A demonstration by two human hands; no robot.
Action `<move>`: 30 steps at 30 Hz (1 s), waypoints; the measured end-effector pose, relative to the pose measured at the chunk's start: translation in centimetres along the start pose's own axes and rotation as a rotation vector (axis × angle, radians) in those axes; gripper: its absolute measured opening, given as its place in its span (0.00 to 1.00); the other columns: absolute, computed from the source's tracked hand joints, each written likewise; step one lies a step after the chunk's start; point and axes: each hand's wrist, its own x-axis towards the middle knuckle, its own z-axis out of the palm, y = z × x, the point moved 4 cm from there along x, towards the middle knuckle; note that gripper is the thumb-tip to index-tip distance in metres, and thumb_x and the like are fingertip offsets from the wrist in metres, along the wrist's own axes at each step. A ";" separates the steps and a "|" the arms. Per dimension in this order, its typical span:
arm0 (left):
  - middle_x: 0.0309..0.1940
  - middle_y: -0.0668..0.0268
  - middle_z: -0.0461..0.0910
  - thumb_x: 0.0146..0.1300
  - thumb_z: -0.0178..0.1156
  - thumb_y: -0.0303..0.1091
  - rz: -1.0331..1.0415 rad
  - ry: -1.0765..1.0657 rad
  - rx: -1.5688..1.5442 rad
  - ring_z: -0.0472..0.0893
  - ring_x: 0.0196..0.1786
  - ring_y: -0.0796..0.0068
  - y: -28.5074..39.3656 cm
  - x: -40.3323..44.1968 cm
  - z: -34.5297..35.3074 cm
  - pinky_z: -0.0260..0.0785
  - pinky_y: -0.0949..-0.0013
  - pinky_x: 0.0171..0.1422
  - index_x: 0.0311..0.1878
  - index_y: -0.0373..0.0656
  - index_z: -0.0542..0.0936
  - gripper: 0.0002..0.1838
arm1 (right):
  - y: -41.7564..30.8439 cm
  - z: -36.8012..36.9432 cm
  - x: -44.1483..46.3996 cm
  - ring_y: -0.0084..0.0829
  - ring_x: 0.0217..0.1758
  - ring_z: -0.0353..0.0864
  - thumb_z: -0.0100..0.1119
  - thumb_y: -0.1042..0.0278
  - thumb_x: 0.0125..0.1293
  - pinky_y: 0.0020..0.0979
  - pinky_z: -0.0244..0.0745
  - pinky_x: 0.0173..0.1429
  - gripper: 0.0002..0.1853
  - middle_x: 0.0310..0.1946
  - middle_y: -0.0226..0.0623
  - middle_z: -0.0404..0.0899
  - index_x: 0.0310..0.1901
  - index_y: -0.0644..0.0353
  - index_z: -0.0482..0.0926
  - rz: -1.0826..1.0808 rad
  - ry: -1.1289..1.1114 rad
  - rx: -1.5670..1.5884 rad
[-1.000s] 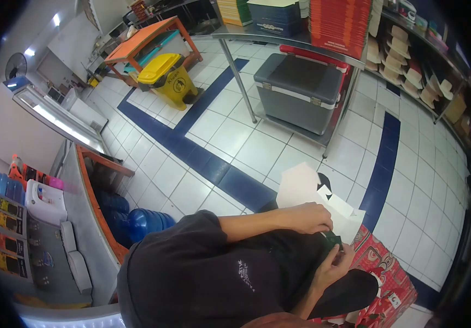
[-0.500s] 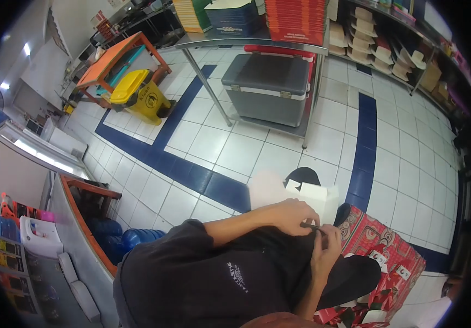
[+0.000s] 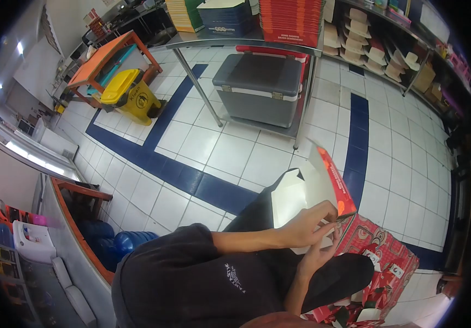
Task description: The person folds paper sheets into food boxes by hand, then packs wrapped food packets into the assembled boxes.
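Left hand and right hand are close together, fingers pinched on the near edge of 1 open red-and-white paperboard box, held over the lap. Red patterned mat beside the knee carries loose red-and-white card pieces.

Likely food shop: stacked cartons, steel table, cooler box

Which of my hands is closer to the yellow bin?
Left. The left hand is on the yellow bin side; the right hand is just beyond it, farther from the bin.
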 end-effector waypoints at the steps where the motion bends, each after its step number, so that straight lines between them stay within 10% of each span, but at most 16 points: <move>1: 0.50 0.58 0.81 0.76 0.66 0.26 -0.003 -0.001 -0.004 0.90 0.53 0.60 -1.0 -0.4 0.0 0.89 0.59 0.56 0.55 0.38 0.77 0.10 | 0.8 -0.9 -0.1 0.33 0.65 0.83 0.65 0.78 0.78 0.36 0.78 0.70 0.28 0.65 0.45 0.81 0.75 0.68 0.69 0.156 0.140 0.113; 3: 0.49 0.55 0.82 0.72 0.67 0.26 0.359 -0.120 0.477 0.89 0.51 0.53 -2.1 -1.7 0.5 0.87 0.54 0.50 0.58 0.39 0.79 0.14 | 0.9 -1.7 0.0 0.32 0.64 0.84 0.65 0.81 0.77 0.35 0.79 0.68 0.26 0.63 0.43 0.82 0.73 0.68 0.71 0.207 0.187 0.175; 8: 0.48 0.55 0.83 0.71 0.64 0.29 0.497 -0.165 0.525 0.89 0.48 0.52 -3.8 -2.3 1.6 0.84 0.54 0.48 0.52 0.41 0.81 0.09 | -0.6 -1.1 -0.5 0.28 0.58 0.85 0.64 0.84 0.76 0.34 0.81 0.61 0.20 0.58 0.39 0.85 0.66 0.69 0.77 0.042 0.244 0.099; 13: 0.48 0.58 0.84 0.71 0.67 0.25 0.271 0.001 0.227 0.89 0.45 0.54 -1.3 0.7 0.3 0.83 0.57 0.48 0.53 0.42 0.83 0.10 | -2.8 -0.2 -1.1 0.28 0.49 0.85 0.66 0.85 0.73 0.34 0.81 0.50 0.11 0.50 0.36 0.85 0.55 0.72 0.86 -0.484 0.034 -0.666; 20: 0.60 0.58 0.80 0.75 0.64 0.24 0.003 -0.141 -0.002 0.87 0.60 0.58 -1.5 1.1 0.6 0.84 0.59 0.65 0.55 0.37 0.81 0.09 | -3.3 -0.1 -0.1 0.27 0.49 0.86 0.69 0.86 0.72 0.27 0.82 0.51 0.12 0.48 0.37 0.84 0.55 0.73 0.86 -0.263 0.094 -0.343; 30: 0.56 0.58 0.76 0.76 0.62 0.27 -0.018 -0.092 -0.127 0.84 0.57 0.60 -2.6 -0.1 2.7 0.80 0.60 0.65 0.55 0.37 0.79 0.09 | -1.7 -2.8 0.7 0.26 0.51 0.86 0.67 0.87 0.73 0.28 0.82 0.55 0.09 0.51 0.38 0.85 0.53 0.75 0.83 -0.167 0.090 -0.175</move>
